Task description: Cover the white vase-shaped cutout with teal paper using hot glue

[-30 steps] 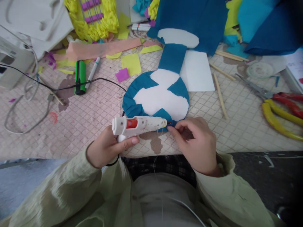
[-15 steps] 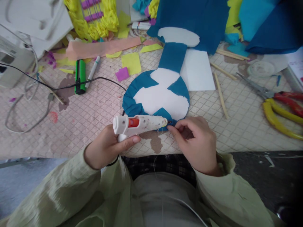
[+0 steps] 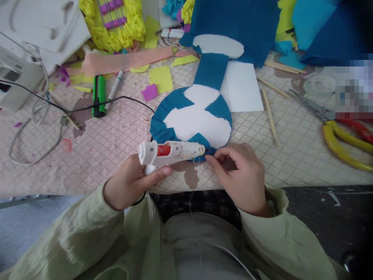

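Observation:
My left hand (image 3: 131, 181) is closed around the handle of a white hot glue gun (image 3: 183, 151), whose nozzle points right. Under the nozzle lies a rounded white cutout (image 3: 201, 120) with blue paper (image 3: 164, 120) folded over its rim. My right hand (image 3: 240, 175) pinches the blue paper at the cutout's near right edge, thumb and forefinger close to the nozzle tip. Thin glue strings hang below the tip. A blue strip (image 3: 211, 69) joins the cutout's far side to a white oval (image 3: 218, 46) on a large blue sheet (image 3: 233, 23).
A green box cutter (image 3: 99, 95) and a marker (image 3: 114, 89) lie left, crossed by a black cord (image 3: 125, 97). Wooden sticks (image 3: 271, 116) and yellow-handled pliers (image 3: 338, 144) lie right. A white card (image 3: 244, 87) sits behind the cutout. Paper scraps (image 3: 161, 79) are scattered about.
Both hands, the glue gun and the cutout stay almost in place. The whole view has shifted very slightly.

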Demonstrator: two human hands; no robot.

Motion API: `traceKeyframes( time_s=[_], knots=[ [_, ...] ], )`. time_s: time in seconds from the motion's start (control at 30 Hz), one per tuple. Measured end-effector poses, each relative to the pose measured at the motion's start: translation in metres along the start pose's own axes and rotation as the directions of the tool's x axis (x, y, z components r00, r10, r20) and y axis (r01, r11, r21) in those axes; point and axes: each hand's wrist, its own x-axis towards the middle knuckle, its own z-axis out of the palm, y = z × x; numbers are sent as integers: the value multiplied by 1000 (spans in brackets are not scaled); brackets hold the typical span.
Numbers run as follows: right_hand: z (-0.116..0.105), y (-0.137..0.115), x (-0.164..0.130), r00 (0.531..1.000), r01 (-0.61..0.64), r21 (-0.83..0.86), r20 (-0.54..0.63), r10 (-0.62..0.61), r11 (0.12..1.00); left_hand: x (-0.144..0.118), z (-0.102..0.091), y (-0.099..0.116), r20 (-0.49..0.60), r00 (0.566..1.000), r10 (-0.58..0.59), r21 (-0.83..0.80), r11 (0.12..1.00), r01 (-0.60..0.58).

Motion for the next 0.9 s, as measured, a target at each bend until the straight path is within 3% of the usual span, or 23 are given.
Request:
traceKeyframes(
  time_s=[0.67, 0.9],
  knots=[
    [2, 2, 0, 1000, 0, 11, 6, 0, 1000, -2, 5, 9, -40, 994, -100, 67, 992, 103],
    [2, 2, 1, 1000, 5, 16, 6, -5, 1000, -4, 11, 17, -125, 991, -47, 128, 990, 63]
  ],
)
